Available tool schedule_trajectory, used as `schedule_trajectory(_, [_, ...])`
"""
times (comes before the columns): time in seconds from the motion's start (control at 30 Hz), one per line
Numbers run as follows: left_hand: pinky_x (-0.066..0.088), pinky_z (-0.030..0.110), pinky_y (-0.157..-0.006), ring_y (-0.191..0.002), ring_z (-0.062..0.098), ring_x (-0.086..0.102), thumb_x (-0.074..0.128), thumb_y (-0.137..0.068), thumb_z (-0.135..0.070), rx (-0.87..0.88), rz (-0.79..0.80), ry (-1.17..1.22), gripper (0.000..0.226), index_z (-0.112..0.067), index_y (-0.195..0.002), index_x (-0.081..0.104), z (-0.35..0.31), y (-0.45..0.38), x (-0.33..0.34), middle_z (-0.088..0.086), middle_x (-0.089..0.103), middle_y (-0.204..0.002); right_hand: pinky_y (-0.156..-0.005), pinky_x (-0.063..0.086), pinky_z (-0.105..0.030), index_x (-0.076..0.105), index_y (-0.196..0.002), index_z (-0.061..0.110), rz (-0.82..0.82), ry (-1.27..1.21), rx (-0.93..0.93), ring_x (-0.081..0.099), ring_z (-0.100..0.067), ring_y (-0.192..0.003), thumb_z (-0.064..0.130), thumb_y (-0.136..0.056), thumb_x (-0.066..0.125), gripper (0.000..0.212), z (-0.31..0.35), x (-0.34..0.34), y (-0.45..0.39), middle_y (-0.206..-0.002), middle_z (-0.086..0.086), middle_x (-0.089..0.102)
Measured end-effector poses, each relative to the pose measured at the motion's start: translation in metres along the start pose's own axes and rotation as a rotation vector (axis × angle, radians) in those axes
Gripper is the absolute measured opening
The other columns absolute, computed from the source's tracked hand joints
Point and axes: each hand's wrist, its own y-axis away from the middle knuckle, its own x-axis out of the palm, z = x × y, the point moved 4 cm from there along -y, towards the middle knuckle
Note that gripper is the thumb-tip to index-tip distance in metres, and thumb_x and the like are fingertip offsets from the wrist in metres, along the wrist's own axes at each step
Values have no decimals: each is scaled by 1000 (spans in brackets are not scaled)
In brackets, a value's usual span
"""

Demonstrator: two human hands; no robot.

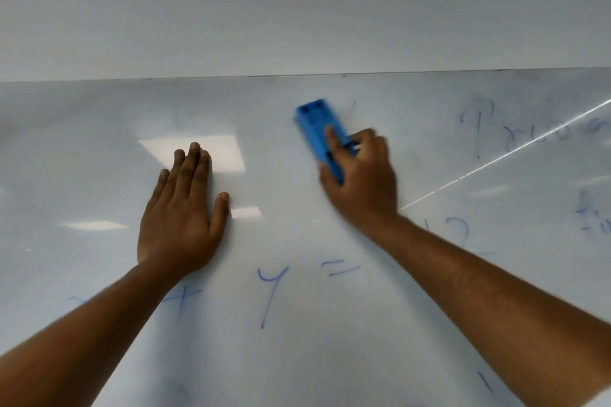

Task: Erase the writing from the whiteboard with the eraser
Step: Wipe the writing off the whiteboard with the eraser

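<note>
The whiteboard (297, 357) fills the lower two thirds of the head view. My right hand (362, 175) grips a blue eraser (315, 124) and holds it against the board near its top edge; the hand is blurred by motion. My left hand (183, 208) lies flat on the board to the left, fingers straight and together. Blue writing (269, 291) runs below the hands: a plus sign, a "y", an equals sign and digits partly hidden by my right forearm. More blue writing (489, 129) is at the upper right.
Above the board's top edge (297, 76) is a plain pale wall (297, 10). Ceiling lights reflect as bright patches (198, 155) on the board beside my left hand. Faint blue marks (591, 215) lie at the far right edge.
</note>
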Motion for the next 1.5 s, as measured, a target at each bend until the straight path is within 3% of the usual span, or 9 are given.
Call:
schedule_trajectory(0.13, [7,39,-137,-168,20,2,15,-102,-58,-3,11,-8,86,-9,-173,17,-1,1,-2,5,8,-182,-59,57,-39,58,-144,23,62,31,-296,57,-35,-100,39,-91,63,56,7,1,6,-113,-16,59])
schedule_trajectory(0.33, [8,40,-137,-169,22,5,18,-104,-55,-11,-2,5,83,-8,-173,19,-1,3,-3,6,10,-181,-85,53,-43,42,-154,27,-39,83,450,47,-35,-113,46,-97,56,62,-22,-4,-29,-127,-15,46])
schedule_trajectory(0.5, [7,40,-136,-169,22,5,18,-104,-55,-1,4,11,84,-8,-173,19,-3,2,-4,7,11,-181,-58,57,-37,55,-147,24,115,94,-388,56,-31,-95,43,-93,59,57,46,13,2,-114,-14,59])
schedule_trajectory(0.7, [6,39,-137,-169,21,4,18,-104,-54,1,-1,23,83,-9,-173,18,-2,3,-4,6,10,-181,-79,49,-38,36,-157,26,-5,183,412,49,-35,-112,47,-100,51,62,-11,3,-39,-128,-17,46])
schedule_trajectory(0.9, [2,36,-136,-169,19,1,16,-103,-56,-3,15,13,84,-11,-174,15,-1,3,-5,4,6,-182,-60,51,-35,56,-145,24,110,126,-459,57,-31,-92,44,-94,55,55,52,12,11,-111,-14,60])
schedule_trajectory(0.97, [3,36,-137,-169,19,1,17,-103,-56,-3,16,16,84,-10,-174,16,-2,4,-5,4,6,-182,-74,50,-44,56,-146,25,83,166,-310,58,-37,-94,42,-93,60,55,22,6,-10,-113,-16,60])
schedule_trajectory(1.1, [5,38,-137,-169,20,2,19,-104,-55,-4,14,27,83,-10,-173,17,-3,4,-6,4,7,-182,-91,42,-47,42,-155,27,-29,208,483,50,-40,-112,42,-98,57,61,-43,-14,-23,-125,-19,50])
schedule_trajectory(1.33, [3,36,-136,-168,18,0,18,-103,-56,-5,26,16,84,-11,-174,15,-1,5,-7,4,6,-182,-74,50,-42,56,-146,28,175,-37,-437,57,-32,-92,42,-90,65,58,23,-11,59,-114,-11,59])
schedule_trajectory(1.5, [5,39,-136,-169,21,4,20,-104,-54,-6,18,12,83,-9,-173,18,-3,4,-7,6,9,-182,-86,53,-51,50,-150,26,-14,93,307,53,-40,-105,37,-93,68,61,-82,-41,13,-118,-19,53])
